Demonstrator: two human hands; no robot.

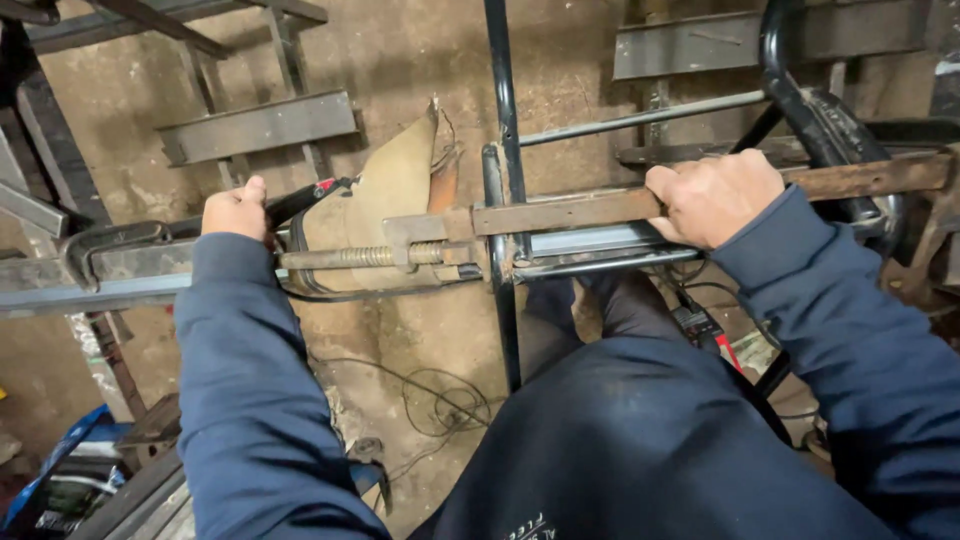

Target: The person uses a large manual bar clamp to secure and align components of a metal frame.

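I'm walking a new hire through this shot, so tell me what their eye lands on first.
First, the rusty screw clamp running across the middle, its long bar gripped by the right hand at upper right. The left hand at left closes on the clamp's dark handle. Between the hands, a black upright tube crosses the clamp, with a tan leather piece beside it.

Dusty concrete floor (400,60) w/ steel channels (258,127) (rusty).

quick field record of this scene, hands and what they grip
setting: metal workshop, concrete floor
left hand: closed on the black handle of a rusty screw clamp
right hand: gripping the rusty clamp bar
clamped work: black metal tube frame against a grey steel bar
nearby: tan leather piece behind the clamp
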